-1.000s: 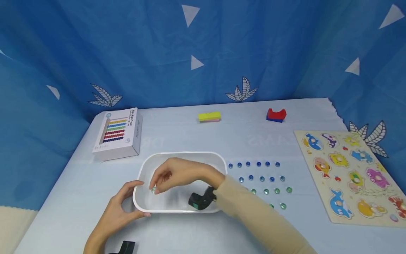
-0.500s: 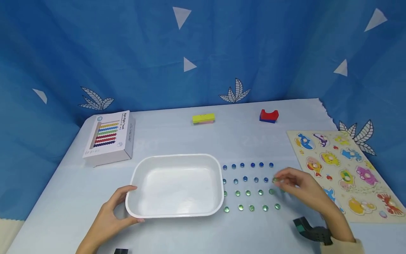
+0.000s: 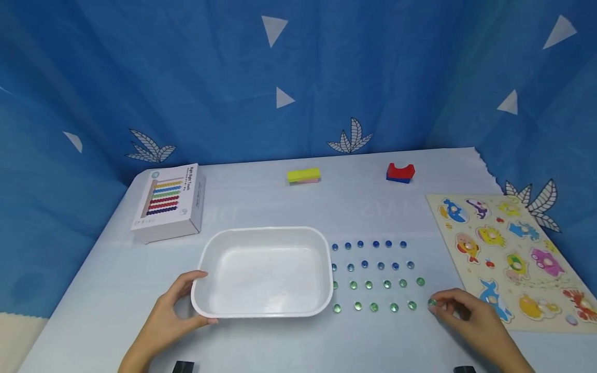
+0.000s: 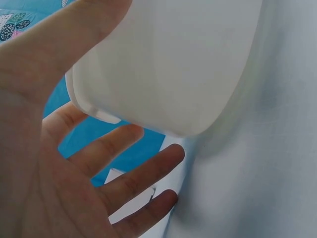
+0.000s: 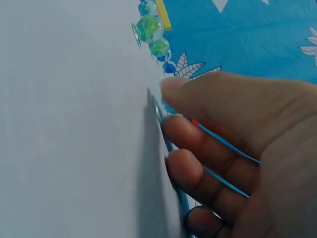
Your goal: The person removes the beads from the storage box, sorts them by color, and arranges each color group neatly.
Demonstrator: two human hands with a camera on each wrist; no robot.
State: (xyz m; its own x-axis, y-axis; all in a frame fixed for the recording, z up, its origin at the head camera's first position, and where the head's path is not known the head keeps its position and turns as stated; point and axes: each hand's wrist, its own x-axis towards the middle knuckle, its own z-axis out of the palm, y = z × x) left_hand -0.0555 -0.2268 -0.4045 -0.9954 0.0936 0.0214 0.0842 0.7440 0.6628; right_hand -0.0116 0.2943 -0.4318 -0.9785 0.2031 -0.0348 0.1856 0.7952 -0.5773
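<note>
My left hand (image 3: 163, 317) holds the left end of a white plastic tray (image 3: 262, 315), thumb at its front corner and index finger at the rim. In the left wrist view the other fingers spread beside the tray wall (image 4: 173, 64). My right hand (image 3: 478, 324) pinches a green flat glass gem (image 3: 431, 302) between thumb and forefinger, at the right end of the front row of green gems (image 3: 374, 307). The right wrist view shows that gem (image 5: 157, 108) low at the tabletop, partly hidden by the fingertips. Farther back lie another green row (image 3: 387, 284) and two blue rows (image 3: 375, 244).
A wooden sea-animal peg puzzle (image 3: 489, 264) lies right of the gems, close beside my right hand. A white boxed bead toy (image 3: 170, 202) sits at the back left. Toward the back edge are yellow-and-pink blocks (image 3: 303, 175) and red-and-blue blocks (image 3: 400, 173).
My right hand has moved from inside the tray, carrying a green gem rightward over the rows and down to the front row's right end. My left hand keeps holding the tray.
</note>
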